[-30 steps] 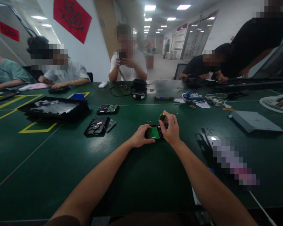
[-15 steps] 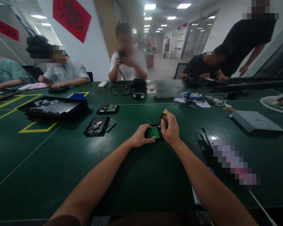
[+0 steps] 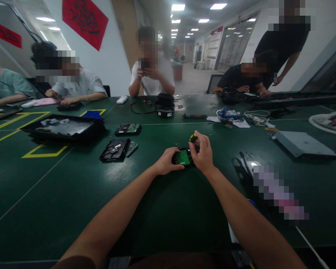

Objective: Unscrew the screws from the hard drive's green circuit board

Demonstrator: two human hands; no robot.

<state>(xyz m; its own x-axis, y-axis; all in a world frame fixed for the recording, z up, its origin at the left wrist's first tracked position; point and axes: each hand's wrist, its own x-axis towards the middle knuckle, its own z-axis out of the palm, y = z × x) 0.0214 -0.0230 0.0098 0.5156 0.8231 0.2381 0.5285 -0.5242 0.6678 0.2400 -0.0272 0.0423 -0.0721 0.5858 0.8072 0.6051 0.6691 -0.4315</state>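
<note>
My left hand (image 3: 168, 161) grips the left end of a hard drive (image 3: 182, 158) lying on the green table, its green circuit board facing up. Over the drive's right end is my right hand (image 3: 203, 151), its fingers closed on the yellow-and-black handle of a screwdriver (image 3: 193, 138). The screwdriver's shaft and tip are hidden behind the fingers. Several tiny screws (image 3: 177, 144) lie just beyond the drive. To the left are a second hard drive (image 3: 128, 129), a black drive casing (image 3: 114, 150) and a loose circuit board (image 3: 132, 148).
A black tray (image 3: 64, 129) stands at the left, near yellow tape marks. At the right are a grey metal box (image 3: 306, 144) and a bowl of blue cables (image 3: 228, 114). Black round cases (image 3: 165, 106) sit at the far edge, where other people are seated.
The screwdriver's handle has turned slightly in my right fingers, showing more yellow. My left hand and the hard drive have stayed put. A standing person at the right has shifted left.
</note>
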